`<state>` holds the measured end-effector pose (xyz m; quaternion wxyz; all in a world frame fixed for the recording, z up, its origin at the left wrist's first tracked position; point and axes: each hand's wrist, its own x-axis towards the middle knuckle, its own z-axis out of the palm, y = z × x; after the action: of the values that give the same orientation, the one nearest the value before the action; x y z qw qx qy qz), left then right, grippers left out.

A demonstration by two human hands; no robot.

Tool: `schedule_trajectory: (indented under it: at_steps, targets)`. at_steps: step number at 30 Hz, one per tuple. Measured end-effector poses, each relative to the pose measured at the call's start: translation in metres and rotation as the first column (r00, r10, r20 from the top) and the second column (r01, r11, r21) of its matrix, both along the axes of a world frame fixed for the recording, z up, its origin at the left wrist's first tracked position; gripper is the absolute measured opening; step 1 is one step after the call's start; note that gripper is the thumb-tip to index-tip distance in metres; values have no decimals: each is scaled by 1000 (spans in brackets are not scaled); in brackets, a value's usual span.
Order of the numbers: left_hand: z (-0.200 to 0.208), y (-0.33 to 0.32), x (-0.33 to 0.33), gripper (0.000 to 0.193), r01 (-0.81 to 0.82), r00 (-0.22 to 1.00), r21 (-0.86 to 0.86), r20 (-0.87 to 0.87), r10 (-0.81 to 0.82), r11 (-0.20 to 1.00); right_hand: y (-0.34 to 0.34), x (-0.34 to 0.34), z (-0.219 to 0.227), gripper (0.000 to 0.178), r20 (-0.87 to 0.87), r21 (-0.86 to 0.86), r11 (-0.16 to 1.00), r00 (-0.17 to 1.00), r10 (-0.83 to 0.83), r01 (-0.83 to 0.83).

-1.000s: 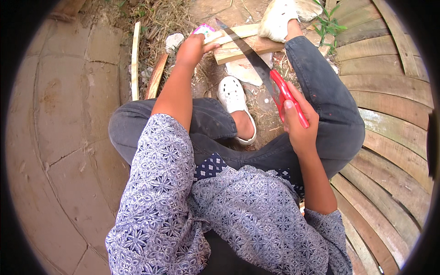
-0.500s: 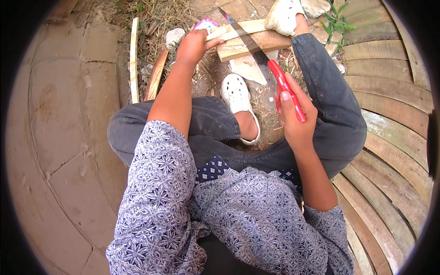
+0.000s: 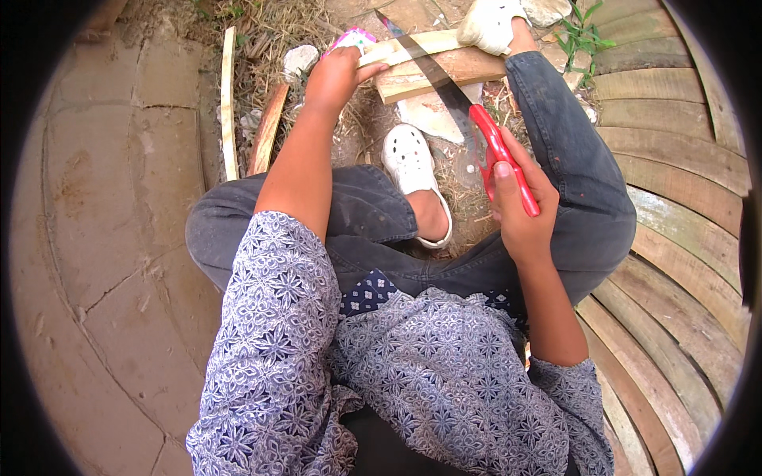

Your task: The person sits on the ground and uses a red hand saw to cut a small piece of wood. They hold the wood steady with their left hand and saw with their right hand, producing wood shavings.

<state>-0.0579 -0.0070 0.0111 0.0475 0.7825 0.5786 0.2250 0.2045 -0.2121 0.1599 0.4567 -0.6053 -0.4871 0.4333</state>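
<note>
My right hand [image 3: 524, 194] is closed round the red handle of a handsaw [image 3: 435, 73]. The dark blade slants up and leftward across a thin pale wood strip [image 3: 441, 42]. Closed on the left end of that strip is my left hand [image 3: 335, 79], thumb along the near side. The strip lies over a thicker wooden block [image 3: 479, 70]. On the strip's right end rests one white clog [image 3: 486, 28], worn on my foot. My other white clog [image 3: 409, 163] stands on the ground nearer to me. Where the teeth meet the wood, I cannot make out any cut.
Two loose wood strips, one pale [image 3: 228, 103] and one brownish [image 3: 268, 129], lie left of my left forearm. A pale stone [image 3: 300, 59] and a pink-and-white wrapper [image 3: 355, 37] sit near my left hand. Weathered boards [image 3: 663, 151] line the right; cracked paving [image 3: 119, 238] spreads left.
My right hand and the saw have shifted slightly down and to the right, drawing the blade back across the strip. My left hand and both feet stay nearly in place.
</note>
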Motion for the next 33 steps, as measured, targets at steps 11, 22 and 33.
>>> schedule_trajectory:
  at_steps: [11, 22, 33]
  targets:
    - [1, -2, 6, 55, 24, 999, 86, 26, -26, 996, -12, 2, 20, 41, 168, -32, 999, 986, 16, -11]
    - [-4, -2, 4, 57, 5, 1000, 113, 6, -6, 994, -41, 0, 55, 44, 133, -126, 992, 990, 42, -25]
    - [8, 3, -1, 61, 43, 999, -126, 15, -42, 991, -53, 19, 40, 47, 11, -134, 989, 998, -58, 59]
